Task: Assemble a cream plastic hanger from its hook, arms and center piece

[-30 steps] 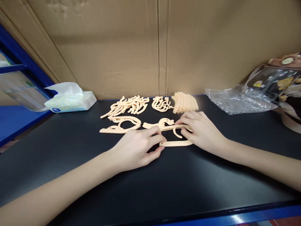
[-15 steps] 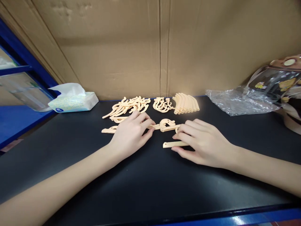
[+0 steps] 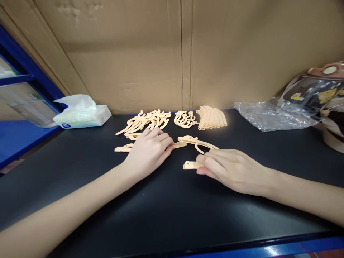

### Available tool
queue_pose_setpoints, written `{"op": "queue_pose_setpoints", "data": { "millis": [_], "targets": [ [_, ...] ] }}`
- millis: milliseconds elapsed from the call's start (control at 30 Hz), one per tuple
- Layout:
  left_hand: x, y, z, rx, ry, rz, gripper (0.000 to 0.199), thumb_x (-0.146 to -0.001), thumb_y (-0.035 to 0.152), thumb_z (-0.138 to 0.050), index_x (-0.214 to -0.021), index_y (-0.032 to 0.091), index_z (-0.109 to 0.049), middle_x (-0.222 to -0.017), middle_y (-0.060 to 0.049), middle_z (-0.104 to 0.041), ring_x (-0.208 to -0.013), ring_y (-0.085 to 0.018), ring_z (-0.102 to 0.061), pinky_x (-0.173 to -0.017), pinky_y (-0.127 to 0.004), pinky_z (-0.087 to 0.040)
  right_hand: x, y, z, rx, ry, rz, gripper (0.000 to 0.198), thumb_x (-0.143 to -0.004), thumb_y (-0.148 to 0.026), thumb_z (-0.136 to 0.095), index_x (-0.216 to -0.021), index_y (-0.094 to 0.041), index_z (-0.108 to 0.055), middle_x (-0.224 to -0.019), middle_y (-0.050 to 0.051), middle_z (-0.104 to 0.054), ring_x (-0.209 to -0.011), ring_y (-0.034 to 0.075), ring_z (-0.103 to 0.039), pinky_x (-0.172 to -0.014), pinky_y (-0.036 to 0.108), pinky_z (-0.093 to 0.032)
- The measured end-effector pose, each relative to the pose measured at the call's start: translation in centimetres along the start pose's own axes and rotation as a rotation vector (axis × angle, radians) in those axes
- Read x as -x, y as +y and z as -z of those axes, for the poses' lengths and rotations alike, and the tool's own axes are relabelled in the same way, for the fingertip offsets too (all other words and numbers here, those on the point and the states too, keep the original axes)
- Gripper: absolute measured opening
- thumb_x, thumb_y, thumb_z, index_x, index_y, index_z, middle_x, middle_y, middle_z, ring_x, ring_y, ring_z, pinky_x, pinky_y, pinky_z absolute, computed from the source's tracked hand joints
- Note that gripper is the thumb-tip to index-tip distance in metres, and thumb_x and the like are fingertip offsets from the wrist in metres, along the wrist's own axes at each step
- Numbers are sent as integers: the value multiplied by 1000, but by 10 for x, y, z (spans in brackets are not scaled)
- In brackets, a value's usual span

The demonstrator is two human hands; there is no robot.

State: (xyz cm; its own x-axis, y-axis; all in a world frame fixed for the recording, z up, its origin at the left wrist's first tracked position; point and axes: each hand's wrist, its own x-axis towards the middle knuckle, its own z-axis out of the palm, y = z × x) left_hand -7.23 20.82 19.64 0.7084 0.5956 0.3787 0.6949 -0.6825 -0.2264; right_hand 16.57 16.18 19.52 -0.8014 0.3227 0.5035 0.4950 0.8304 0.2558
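Gently now: your left hand (image 3: pixel 149 152) presses flat on the curved wooden piece (image 3: pixel 124 147) mid-worktop (image 3: pixel 80 200), your right hand (image 3: pixel 231 168) pinches the straight strip (image 3: pixel 190 165); slide both level, without lifting.

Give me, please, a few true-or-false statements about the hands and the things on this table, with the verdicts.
1. The right hand lies over a flat cream strip on the table. True.
2. The left hand is lifted high above the table. False: it rests low on the table, over cream pieces beside a curved piece.
3. A tissue pack lies at the far left of the table. True.
4. The fanned stack lies right under the right hand. False: it lies by the cardboard wall, apart from both hands.
5. A clear plastic bag lies at the far right. True.
6. The table is white. False: it is black.
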Motion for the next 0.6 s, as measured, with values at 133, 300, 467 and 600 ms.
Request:
{"op": "queue_pose_setpoints", "data": {
  "millis": [133,300,467,600],
  "targets": [
    [0,1,1,44,7,21,18,-93,21,-47,-86,17,-63,-90,-4,-69,-87,-22,-57,-77,-36,-40,2,-1,0,-30,-30,-12,28,-103,-23,-30,-87,-16,-52,-68,0,-64,-55,11,-59,-52,24,-42],
    [0,3,2,91,-5,49,16,-91,20,-48,-86,16,-62,-90,-5,-68,-88,-23,-56,-75,-35,-41,5,-1,-6,15,-84,-28,31,-103,-27,-27,-89,-15,-52,-63,-2,-61,-47,11,-56,-44,26,-31],
    [0,4,2,109,-7,60,12,-89,19,-50,-83,17,-60,-83,-3,-65,-84,-22,-54,-73,-34,-40,5,-1,-6,20,-164,-92,30,-102,-30,-31,-86,-17,-52,-59,-3,-60,-43,12,-56,-41,28,-17],
    [0,4,2,119,-10,56,12,-89,18,-49,-82,17,-59,-83,-2,-64,-84,-21,-54,-73,-34,-40,4,-2,-4,24,-239,-128,25,-97,-32,-39,-81,-18,-52,-60,-3,-62,-43,13,-57,-43,29,-14]
  ]
}}
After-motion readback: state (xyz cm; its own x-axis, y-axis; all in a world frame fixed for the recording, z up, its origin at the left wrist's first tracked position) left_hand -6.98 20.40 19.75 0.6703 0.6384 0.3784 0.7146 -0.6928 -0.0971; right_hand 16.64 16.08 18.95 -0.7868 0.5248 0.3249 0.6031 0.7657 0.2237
